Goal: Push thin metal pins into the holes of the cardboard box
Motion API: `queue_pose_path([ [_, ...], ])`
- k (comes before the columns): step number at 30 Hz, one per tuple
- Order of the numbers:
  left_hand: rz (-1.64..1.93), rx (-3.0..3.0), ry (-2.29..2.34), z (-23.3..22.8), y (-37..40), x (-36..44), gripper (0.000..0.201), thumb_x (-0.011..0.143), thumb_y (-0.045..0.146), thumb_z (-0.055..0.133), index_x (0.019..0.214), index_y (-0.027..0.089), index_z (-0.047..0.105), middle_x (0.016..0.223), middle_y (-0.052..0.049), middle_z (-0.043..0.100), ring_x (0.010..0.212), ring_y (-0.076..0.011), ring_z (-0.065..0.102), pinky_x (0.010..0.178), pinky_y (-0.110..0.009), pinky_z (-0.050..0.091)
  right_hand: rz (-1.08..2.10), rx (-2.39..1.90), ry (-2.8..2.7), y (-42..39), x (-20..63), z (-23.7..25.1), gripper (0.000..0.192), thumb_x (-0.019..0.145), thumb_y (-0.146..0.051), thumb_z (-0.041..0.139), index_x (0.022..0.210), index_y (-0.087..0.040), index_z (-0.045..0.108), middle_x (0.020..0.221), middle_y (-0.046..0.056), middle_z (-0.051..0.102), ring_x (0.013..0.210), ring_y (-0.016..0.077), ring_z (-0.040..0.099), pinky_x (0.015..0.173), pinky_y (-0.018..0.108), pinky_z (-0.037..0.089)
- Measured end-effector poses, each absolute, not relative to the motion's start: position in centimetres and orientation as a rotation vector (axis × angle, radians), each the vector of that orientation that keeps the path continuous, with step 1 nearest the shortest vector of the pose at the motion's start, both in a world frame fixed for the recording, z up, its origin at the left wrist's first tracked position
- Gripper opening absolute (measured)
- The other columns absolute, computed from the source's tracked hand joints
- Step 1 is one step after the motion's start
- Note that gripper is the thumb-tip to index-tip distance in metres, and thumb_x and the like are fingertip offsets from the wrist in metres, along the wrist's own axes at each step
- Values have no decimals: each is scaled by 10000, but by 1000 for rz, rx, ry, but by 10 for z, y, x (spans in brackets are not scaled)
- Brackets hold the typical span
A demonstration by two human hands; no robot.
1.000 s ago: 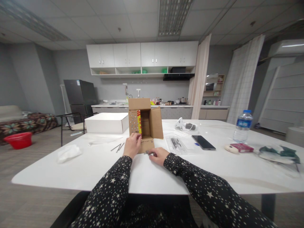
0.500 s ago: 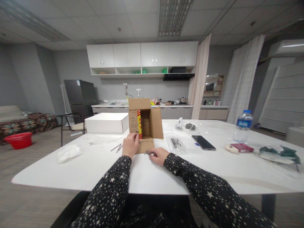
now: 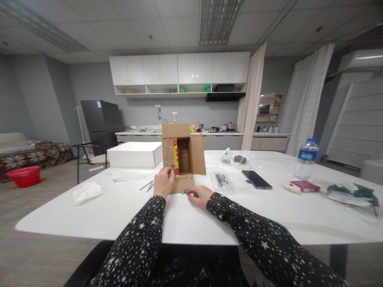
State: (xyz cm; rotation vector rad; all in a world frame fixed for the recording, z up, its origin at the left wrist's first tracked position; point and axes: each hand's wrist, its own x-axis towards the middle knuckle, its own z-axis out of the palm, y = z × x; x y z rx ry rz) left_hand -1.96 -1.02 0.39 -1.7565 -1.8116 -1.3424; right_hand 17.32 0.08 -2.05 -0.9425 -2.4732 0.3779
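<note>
An open cardboard box (image 3: 197,155) stands on the white table, its opening facing me. Its left flap (image 3: 169,149) carries rows of small silvery studs beside a yellow-and-red strip. Dark dots or holes line the lower flap (image 3: 183,184), which lies towards me. My left hand (image 3: 164,182) is at the lower left of the box, touching the flap with fingers curled together; what they hold, if anything, is hidden. At the lower flap's front edge, my right hand (image 3: 200,196) has its fingers closed at small metal pieces (image 3: 184,192), too small to name exactly.
Thin metal rods (image 3: 147,185) lie left of my left hand. A white box (image 3: 134,155) stands behind them. To the right are a clear plastic case (image 3: 231,183) with dark metal bits, a phone (image 3: 256,179), a water bottle (image 3: 305,159) and a red packet (image 3: 305,185). Crumpled tissue (image 3: 86,193) lies left.
</note>
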Motion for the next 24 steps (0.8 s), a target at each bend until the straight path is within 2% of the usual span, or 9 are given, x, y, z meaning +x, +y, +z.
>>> queue_pose_path([
  [9, -1304, -1875, -1819, 2, -10, -19, 242, 833, 291, 406, 860, 199, 628, 899, -42, 657, 842, -166, 601, 811, -286, 444, 393, -928, -2464, 5, 172, -25, 260, 739, -240, 525, 931, -180, 689, 560, -21, 546, 512, 101, 432, 535, 221, 327],
  [16, -1151, -2037, -1815, -1, -10, -16, 228, 818, 304, 439, 841, 209, 645, 833, -30, 645, 724, -141, 579, 703, -255, 435, 410, -933, -2463, 5, 172, -25, 260, 744, -245, 524, 936, -186, 690, 568, -22, 551, 518, 102, 443, 540, 221, 335],
  [24, -1122, -2063, -1818, -1, -10, -17, 208, 805, 281, 438, 810, 207, 632, 795, -22, 630, 721, -140, 566, 678, -252, 416, 407, -925, -2458, 3, 172, -22, 257, 739, -243, 521, 921, -182, 691, 571, -20, 551, 526, 105, 446, 553, 225, 343],
])
